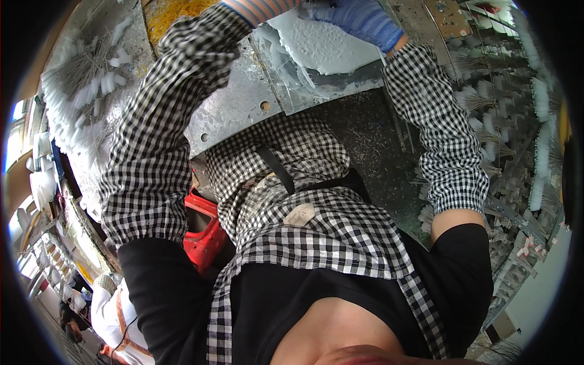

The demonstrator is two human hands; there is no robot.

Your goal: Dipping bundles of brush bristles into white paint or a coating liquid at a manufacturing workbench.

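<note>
Both my hands meet at the top edge of the head view, above a metal work surface. My left hand wears an orange-and-grey striped glove, and the picture's edge cuts off its fingers. A blue knitted glove covers my right hand, its fingers bent in toward the left one. Some small dark thing shows at the right fingertips, too cropped to name. Right below the hands, thick white paste lies spread on a smeared plate.
Wire-stemmed brushes with white bristles are heaped at the left; more brushes stack along racks at the right. Yellow bands lie at the top left. By my lap stands a red stool. Another person is at the lower left.
</note>
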